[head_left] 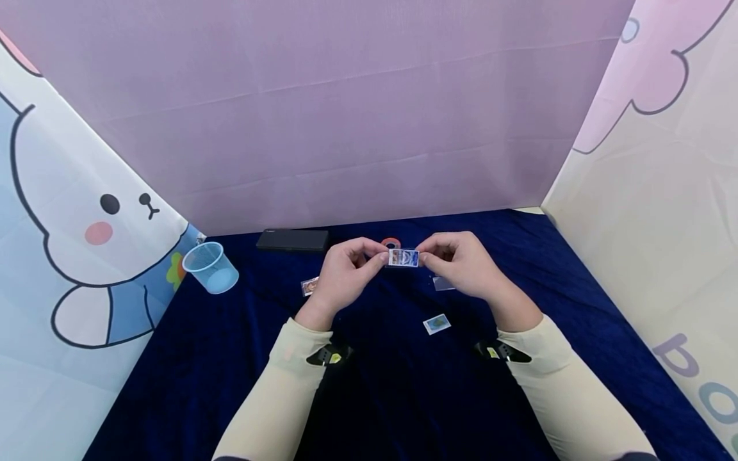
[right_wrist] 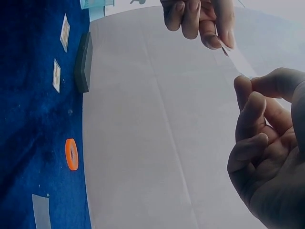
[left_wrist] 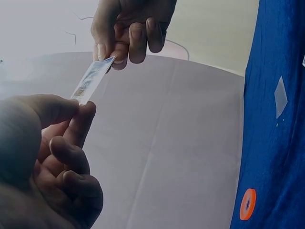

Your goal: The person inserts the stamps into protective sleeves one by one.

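Note:
Both hands pinch a small blue-and-white printed card (head_left: 403,257), raised above the dark blue cloth. My left hand (head_left: 348,275) grips its left end between thumb and forefinger. At the other end, the right hand (head_left: 466,266) does the same. In the left wrist view the card (left_wrist: 90,82) slants between the two hands, its printed face partly visible. From the right wrist, the card (right_wrist: 240,63) is seen nearly edge-on. Behind it lies an orange-red ring-shaped roll (head_left: 391,243), partly covered by the card in the head view.
A small printed card (head_left: 436,324) lies in front of my right hand. Another card (head_left: 309,286) is left of my left wrist. A translucent rectangular piece (head_left: 443,283) lies beneath the right hand. A black box (head_left: 293,240) and light-blue cup-shaped bin (head_left: 211,267) stand at the back left.

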{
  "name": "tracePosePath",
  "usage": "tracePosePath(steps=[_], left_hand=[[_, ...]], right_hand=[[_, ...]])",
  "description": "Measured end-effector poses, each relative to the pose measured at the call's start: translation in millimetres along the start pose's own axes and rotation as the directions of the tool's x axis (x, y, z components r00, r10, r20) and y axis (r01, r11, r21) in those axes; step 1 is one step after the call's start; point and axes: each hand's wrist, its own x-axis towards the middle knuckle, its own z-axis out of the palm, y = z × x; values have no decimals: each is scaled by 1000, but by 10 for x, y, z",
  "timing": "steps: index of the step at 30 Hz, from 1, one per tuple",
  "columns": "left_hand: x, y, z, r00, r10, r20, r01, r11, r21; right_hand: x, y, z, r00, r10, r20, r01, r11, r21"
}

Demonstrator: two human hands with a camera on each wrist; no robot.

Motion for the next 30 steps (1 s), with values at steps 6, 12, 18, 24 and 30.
tracePosePath(steps=[6,12,18,24,30], left_hand=[[-4,19,5,1000,-3,12,3,1000,14],[41,-179,39,1000,1,18,-1,1000,27],[57,-309,40,999,20,32,-21,1000,21],[55,-320,27,998,45,44,-45,999,7],[54,-325,32,998,40,44,-41,999,15]], right_hand=[[-3,-5,0,1000,26,-7,-26,1000,-5],[0,-5,-7,1000,30,-2,-30,1000,-6],[-10,-13,-13,999,34,-1,-34,999,-16],[-11,-6,-7,999,38,1,-38,999,-14],[-1,-16,-31,999,37,20,-36,999,-24]])
